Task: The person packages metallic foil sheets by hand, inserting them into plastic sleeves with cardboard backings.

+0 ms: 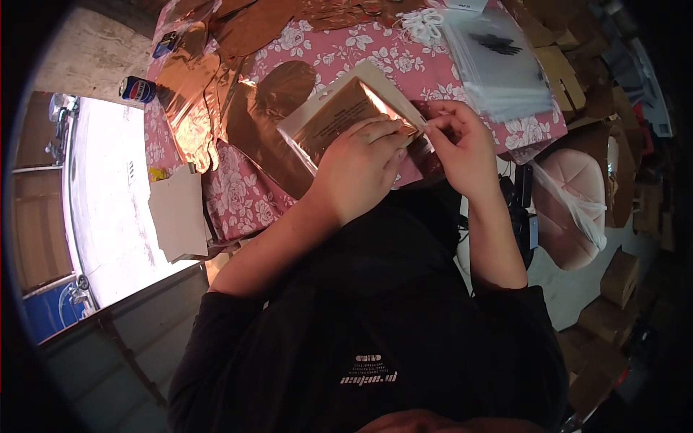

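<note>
A flat clear packet (328,119) with a pale card border and shiny copper-coloured foil inside lies tilted at the table's near edge. My left hand (364,166) rests across its lower right part, fingers together and pressing on the foil. At the packet's right corner my right hand (462,144) pinches the edge with thumb and forefinger, close to the left fingertips. Copper foil sheets (271,108) lie left of the packet, one partly under it. What is between the right fingertips is too small to tell apart from the packet's edge.
The table has a pink floral cloth (390,50). Clear plastic bags (498,72) and white string (424,25) lie at the back right. A blue can (137,89) stands at the left edge. A padded stool (570,209) is at the right, near cardboard boxes (619,278).
</note>
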Demonstrator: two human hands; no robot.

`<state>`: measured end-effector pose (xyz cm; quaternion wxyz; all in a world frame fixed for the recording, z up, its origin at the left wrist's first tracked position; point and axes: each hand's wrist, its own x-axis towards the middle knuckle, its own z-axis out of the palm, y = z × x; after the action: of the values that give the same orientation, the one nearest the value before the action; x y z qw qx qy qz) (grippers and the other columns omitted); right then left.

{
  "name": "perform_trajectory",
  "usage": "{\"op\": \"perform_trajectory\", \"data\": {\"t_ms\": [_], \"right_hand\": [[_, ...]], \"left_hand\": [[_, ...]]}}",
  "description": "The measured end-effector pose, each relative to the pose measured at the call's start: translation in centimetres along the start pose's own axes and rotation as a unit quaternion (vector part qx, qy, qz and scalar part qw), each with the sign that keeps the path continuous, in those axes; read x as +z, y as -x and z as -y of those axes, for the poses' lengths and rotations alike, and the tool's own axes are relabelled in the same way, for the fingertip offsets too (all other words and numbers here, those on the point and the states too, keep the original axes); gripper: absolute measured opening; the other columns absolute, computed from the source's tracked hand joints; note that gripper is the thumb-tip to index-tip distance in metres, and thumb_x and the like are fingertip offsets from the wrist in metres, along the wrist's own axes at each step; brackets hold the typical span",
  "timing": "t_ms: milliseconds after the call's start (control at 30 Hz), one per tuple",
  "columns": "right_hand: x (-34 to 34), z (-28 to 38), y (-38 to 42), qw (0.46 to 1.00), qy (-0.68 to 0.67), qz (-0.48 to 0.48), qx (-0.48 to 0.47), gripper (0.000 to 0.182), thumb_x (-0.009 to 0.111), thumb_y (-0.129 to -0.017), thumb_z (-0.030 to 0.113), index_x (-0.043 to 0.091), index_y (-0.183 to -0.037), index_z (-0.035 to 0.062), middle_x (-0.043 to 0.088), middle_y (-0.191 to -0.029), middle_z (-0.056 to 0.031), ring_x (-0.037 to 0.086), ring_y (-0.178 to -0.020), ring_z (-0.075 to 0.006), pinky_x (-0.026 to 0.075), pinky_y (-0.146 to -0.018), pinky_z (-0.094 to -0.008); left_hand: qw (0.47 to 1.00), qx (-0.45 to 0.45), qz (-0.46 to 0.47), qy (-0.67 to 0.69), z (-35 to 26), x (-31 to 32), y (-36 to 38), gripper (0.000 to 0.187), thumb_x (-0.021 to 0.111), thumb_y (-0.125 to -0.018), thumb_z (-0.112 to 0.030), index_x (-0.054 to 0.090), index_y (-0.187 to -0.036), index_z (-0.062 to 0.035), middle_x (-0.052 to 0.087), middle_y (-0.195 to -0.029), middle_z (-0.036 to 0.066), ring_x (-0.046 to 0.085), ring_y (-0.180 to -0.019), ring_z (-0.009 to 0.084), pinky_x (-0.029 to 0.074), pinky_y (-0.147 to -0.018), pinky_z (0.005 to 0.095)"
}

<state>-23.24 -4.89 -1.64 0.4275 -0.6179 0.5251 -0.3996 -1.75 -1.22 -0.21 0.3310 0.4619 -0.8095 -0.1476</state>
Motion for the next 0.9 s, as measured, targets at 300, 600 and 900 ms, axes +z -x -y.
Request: {"op": "perform_trajectory", "data": {"t_ms": [300, 600, 900], "right_hand": [[1.1, 2.6, -0.6, 0.944, -0.305, -0.098, 0.078, 0.051, 0.075, -0.093, -0.009, 0.051, -0.137, 0.0003, 0.069, -0.095, -0.0043, 0.068, -0.086, -0.0112, 0.056, -0.077, -0.0238], [-4.5, 9.8, -2.8, 0.94, -0.283, 0.192, 0.002, 0.057, 0.08, -0.092, 0.003, 0.051, -0.142, -0.0009, 0.071, -0.105, -0.0066, 0.07, -0.089, -0.0127, 0.053, -0.071, -0.0217], [-6.3, 4.9, -1.0, 0.919, -0.343, 0.187, 0.044, 0.06, 0.082, -0.09, 0.01, 0.055, -0.142, -0.0017, 0.074, -0.122, -0.0133, 0.072, -0.11, -0.0171, 0.056, -0.088, -0.0243]], "left_hand": [[0.998, 0.019, 0.005, 0.058, -1.1, -3.6, -1.7, 0.042, 0.071, -0.096, -0.011, 0.068, -0.136, 0.0, 0.068, -0.139, 0.021, 0.064, -0.132, 0.0365, 0.051, -0.111, 0.0455], [0.976, -0.008, 0.197, 0.091, -0.3, -10.5, -10.0, 0.062, 0.083, -0.091, -0.03, 0.062, -0.142, -0.0021, 0.069, -0.131, 0.021, 0.065, -0.121, 0.0361, 0.053, -0.103, 0.0449], [0.94, -0.252, -0.038, 0.225, 0.0, -10.4, -3.2, 0.022, 0.085, -0.094, -0.022, 0.076, -0.095, -0.0016, 0.068, -0.078, -0.001, 0.059, -0.074, 0.0069, 0.049, -0.07, 0.0275]]}}
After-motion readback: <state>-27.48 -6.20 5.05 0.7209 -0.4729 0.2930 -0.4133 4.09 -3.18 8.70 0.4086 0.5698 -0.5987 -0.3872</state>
